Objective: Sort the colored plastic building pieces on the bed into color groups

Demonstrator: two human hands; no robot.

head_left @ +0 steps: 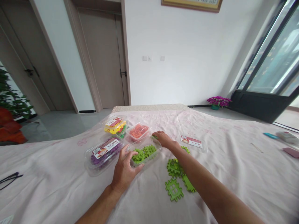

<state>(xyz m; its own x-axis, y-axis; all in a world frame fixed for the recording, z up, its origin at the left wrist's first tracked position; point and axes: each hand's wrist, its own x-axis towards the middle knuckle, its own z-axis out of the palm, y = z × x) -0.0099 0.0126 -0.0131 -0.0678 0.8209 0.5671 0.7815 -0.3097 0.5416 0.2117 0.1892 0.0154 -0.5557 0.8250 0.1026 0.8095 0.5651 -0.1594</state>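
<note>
My left hand (124, 169) is on the near left end of the clear box (145, 159). My thumb and fingers are spread apart, one on each side of that end, and I think they hold it. The box sits in front of me on the surface (221, 165), which has a pink and white cloth on it. Some green pieces (144, 153) lie inside the box, in a bumpy heap.

My right hand (164, 140) is just past the far right corner of the box. Its fingers are bent down, and a bit of green shows by the tips. I cannot tell if they pinch it or only touch it.

More green shapes (174, 189) lie on the cloth, right of the box, partly under my right arm. The lid (191, 142) with a red and white label lies past that arm.

To do this well, I think my left hand should hold the box softly, because thin plastic can bend or tip. My right hand should pinch just one piece by its edge, since the bumpy sides may catch on each other. My right arm should stay up high, so my sleeve-free skin does not push the loose shapes around.
</note>
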